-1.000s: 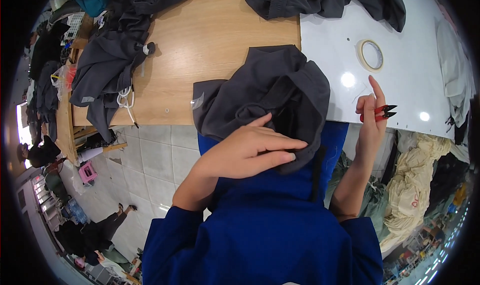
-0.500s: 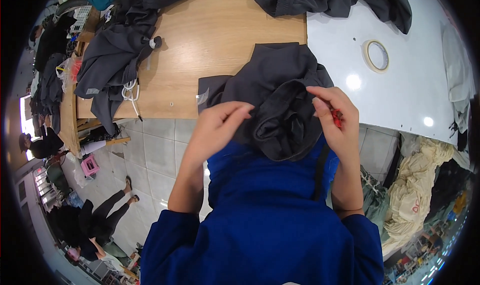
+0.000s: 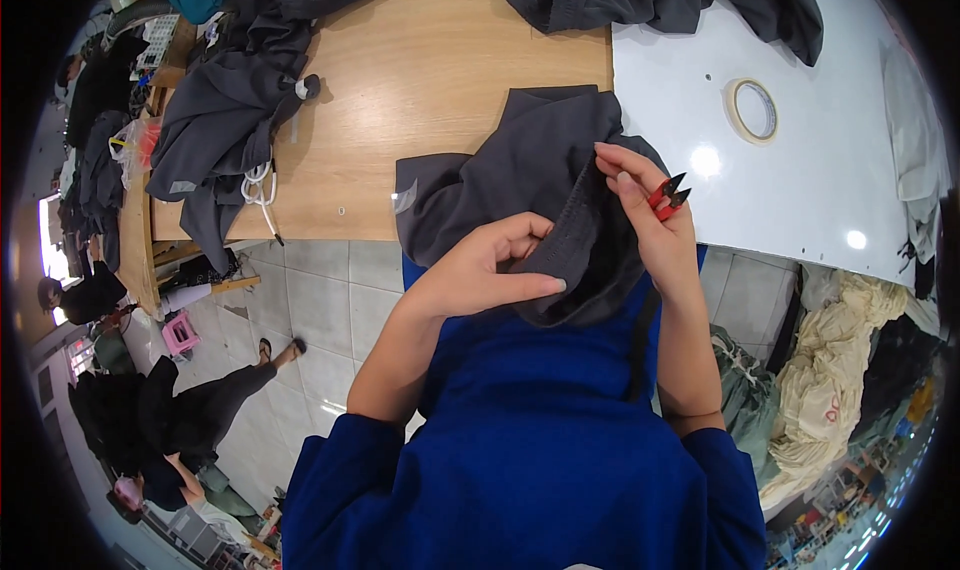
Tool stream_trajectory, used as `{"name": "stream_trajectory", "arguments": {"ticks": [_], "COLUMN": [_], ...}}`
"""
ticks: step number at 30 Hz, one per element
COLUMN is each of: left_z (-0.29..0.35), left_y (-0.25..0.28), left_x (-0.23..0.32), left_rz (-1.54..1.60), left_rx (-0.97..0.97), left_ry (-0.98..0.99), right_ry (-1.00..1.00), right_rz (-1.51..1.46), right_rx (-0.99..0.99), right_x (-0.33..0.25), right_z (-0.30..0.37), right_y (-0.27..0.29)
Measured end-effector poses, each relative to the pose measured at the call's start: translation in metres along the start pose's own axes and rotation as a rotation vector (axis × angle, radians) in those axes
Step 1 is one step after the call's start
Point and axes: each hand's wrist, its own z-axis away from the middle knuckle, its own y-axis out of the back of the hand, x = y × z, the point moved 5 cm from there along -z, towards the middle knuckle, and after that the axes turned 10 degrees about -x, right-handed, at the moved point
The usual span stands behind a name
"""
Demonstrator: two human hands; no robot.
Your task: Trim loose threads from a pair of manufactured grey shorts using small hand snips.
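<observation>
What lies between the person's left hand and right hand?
In the head view, a stitched edge of the dark grey garment runs between the left hand and the right hand.

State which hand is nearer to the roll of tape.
Right. The right hand, with the red snips, is left of the roll of tape and nearer the body; the left hand, on the dark grey garment, is farther left and lower.

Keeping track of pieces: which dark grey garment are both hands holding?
The dark grey cloth garment at front centre, its edge held by the left hand and right hand; no hand touches the left garment or far garment.
</observation>
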Motion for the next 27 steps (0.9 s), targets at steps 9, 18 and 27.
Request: {"name": "stream_trajectory", "arguments": {"ticks": [9, 18, 27], "left_z": [0.002, -0.009, -0.01], "left_y": [0.0, -0.01, -0.004], "left_x": [0.021, 0.04, 0.033], "left_rz": [-0.08, -0.54, -0.46], "left_rx": [0.285, 0.165, 0.24], "left_ry": [-0.146, -0.433, -0.39], "right_ry": [0.199, 0.323, 0.244], "right_rz": [0.157, 0.549, 0.272], "right_rx": [-0.101, 0.039, 0.038], "right_x": [-0.047, -0.072, -0.058], "right_z": [0.016, 0.025, 0.045], "right_y": [-0.013, -0.015, 0.006]}}
